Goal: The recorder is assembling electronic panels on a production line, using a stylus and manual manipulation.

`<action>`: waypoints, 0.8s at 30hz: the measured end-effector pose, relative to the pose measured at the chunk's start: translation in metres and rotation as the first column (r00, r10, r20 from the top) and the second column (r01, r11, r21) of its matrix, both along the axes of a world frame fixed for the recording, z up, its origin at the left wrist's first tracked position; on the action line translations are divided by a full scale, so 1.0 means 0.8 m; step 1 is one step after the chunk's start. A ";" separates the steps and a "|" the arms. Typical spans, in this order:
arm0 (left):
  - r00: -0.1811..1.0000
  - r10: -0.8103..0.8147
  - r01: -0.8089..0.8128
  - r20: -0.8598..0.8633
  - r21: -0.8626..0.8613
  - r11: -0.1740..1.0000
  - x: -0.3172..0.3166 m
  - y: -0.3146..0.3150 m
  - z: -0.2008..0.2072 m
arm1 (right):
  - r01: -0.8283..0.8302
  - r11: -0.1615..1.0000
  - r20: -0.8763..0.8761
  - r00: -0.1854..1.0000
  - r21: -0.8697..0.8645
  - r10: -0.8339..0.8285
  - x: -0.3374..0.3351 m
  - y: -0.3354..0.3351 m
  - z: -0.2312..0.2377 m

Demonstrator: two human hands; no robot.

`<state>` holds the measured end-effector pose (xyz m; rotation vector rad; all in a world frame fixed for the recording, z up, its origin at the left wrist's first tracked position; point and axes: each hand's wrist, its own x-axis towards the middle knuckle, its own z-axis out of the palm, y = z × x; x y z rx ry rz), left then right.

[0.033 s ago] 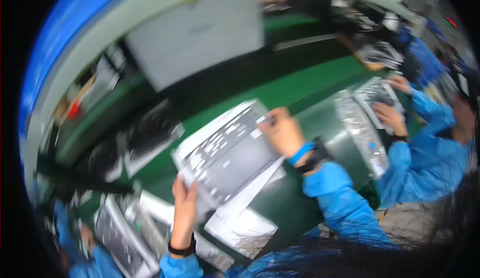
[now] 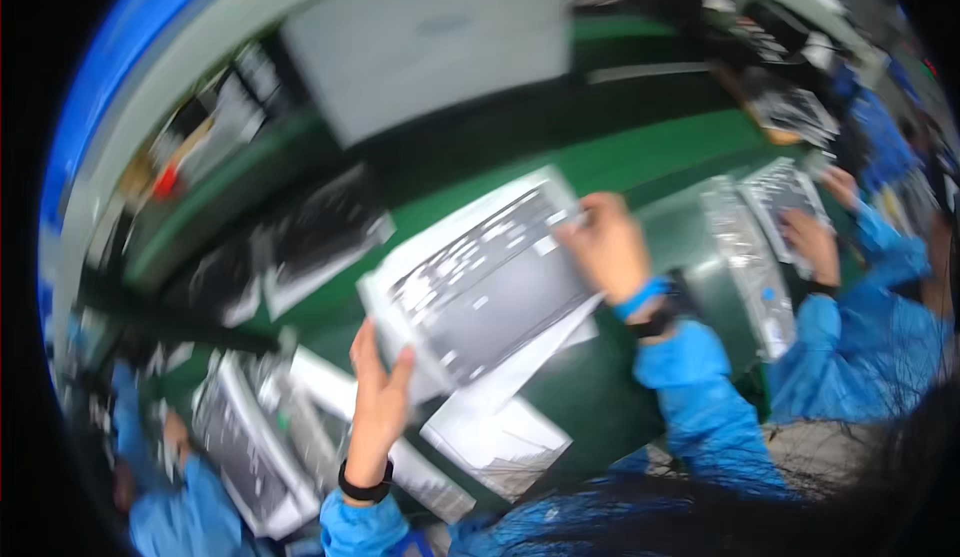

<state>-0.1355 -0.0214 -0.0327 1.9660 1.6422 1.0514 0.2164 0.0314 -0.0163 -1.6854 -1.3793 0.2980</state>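
Observation:
A flat grey rectangular panel (image 2: 500, 307) with many small white patches along its far part lies tilted in front of me, on a white backing (image 2: 410, 247) that shows past its far and left edges. My left hand (image 2: 380, 397) grips the near left corner, thumb apart from the fingers along the edge. At the panel's right end, my right hand (image 2: 610, 252) has its fingertips pinched together by the corner, close to a white patch. Blur hides what, if anything, sits between those fingertips. White sheets (image 2: 500, 437) lie under the panel's near side.
Dark panels (image 2: 325, 237) lie beyond on the green bench (image 2: 650, 157). At lower left, a white-framed panel (image 2: 240, 447) is near a co-worker's hand (image 2: 175, 432). Rightward, a co-worker's hands (image 2: 815, 242) work on another panel (image 2: 775, 197) beside silvery film (image 2: 745, 267). A large whitish board (image 2: 430, 47) stands behind.
The whole scene has shifted slightly right in view. Both hands stay at the same panel, with little change in their grip.

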 end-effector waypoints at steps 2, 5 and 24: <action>0.984 -0.171 0.160 -0.051 -0.173 0.972 -0.013 -0.040 0.068 | 0.100 0.982 -0.172 0.982 0.159 -0.073 0.017 -0.043 0.021; 0.937 -0.295 0.225 -0.186 -0.327 0.918 -0.025 -0.118 0.079 | 0.154 0.955 -0.316 0.946 0.255 -0.068 -0.001 -0.128 0.038; 0.883 -0.398 0.275 -0.248 -0.415 0.867 0.004 -0.189 -0.003 | -0.453 0.781 -0.674 0.737 -0.431 0.055 -0.159 -0.265 -0.035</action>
